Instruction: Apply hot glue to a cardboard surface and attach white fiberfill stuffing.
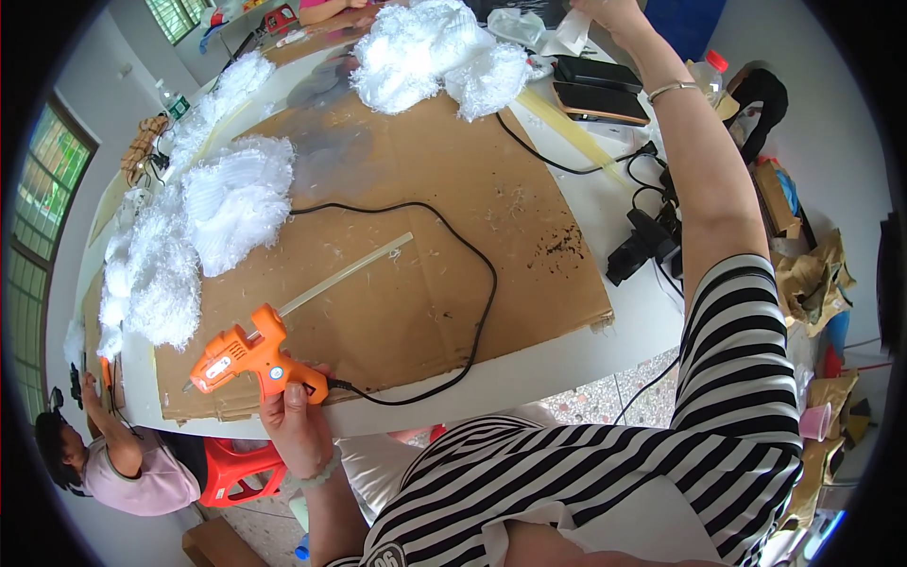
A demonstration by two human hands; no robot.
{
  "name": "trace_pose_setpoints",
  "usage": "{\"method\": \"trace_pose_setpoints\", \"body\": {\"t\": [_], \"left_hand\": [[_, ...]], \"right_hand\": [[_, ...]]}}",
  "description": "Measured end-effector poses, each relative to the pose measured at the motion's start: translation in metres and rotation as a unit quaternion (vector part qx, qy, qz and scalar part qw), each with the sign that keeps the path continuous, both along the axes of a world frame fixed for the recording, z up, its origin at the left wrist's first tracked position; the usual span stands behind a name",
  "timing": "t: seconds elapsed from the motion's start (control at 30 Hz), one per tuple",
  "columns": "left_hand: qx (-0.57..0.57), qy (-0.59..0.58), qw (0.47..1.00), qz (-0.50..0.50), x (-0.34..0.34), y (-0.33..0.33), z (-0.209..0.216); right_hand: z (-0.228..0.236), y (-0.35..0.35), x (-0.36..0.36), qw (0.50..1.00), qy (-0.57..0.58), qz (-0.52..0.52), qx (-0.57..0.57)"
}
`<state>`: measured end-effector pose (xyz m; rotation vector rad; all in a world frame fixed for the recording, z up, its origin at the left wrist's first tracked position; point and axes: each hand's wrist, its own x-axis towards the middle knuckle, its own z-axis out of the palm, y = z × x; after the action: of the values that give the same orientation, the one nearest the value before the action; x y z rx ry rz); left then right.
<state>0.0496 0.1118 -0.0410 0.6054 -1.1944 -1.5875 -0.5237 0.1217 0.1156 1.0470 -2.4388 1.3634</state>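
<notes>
My left hand (pixel 298 425) is closed around the handle of an orange hot glue gun (pixel 248 354) at the near left edge of the cardboard. A clear glue stick (pixel 350 272) sticks out of the gun's back, and its black cord (pixel 493 283) loops over the cardboard. My right arm stretches to the far right, where my right hand (pixel 609 11) is partly cut off by the top edge. Its fingers appear closed on a crumpled white sheet (pixel 567 36), tissue or thin plastic. Clumps of fluffy white fibre (pixel 236 203) lie left of the cord, and a larger fluffy pile (pixel 406 57) lies at the far side.
A stained cardboard sheet (pixel 397 170) covers much of the white table (pixel 567 369). Black cases (pixel 600 90), a power strip with plugs (pixel 652 241) and a red-capped bottle (pixel 709 71) stand at the right. A co-worker (pixel 132 468) sits at the left, near a red stool (pixel 236 472).
</notes>
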Motion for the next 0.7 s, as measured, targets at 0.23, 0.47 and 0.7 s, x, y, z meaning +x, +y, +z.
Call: {"method": "trace_pose_setpoints", "body": {"t": [0.23,0.47,0.7], "left_hand": [[0.004,0.015,1.000,-0.012,0.002,-0.006,-0.007],[0.020,0.043,0.999,-0.022,0.014,-0.008,-0.017],[0.037,0.087,0.994,-0.046,0.000,-0.002,-0.004]], "right_hand": [[0.034,0.095,0.127,0.968,-0.128,0.197,-0.089],[0.018,0.102,0.333,0.782,-0.289,0.534,-0.139],[0.013,0.100,0.415,0.559,-0.442,0.656,-0.249]]}}
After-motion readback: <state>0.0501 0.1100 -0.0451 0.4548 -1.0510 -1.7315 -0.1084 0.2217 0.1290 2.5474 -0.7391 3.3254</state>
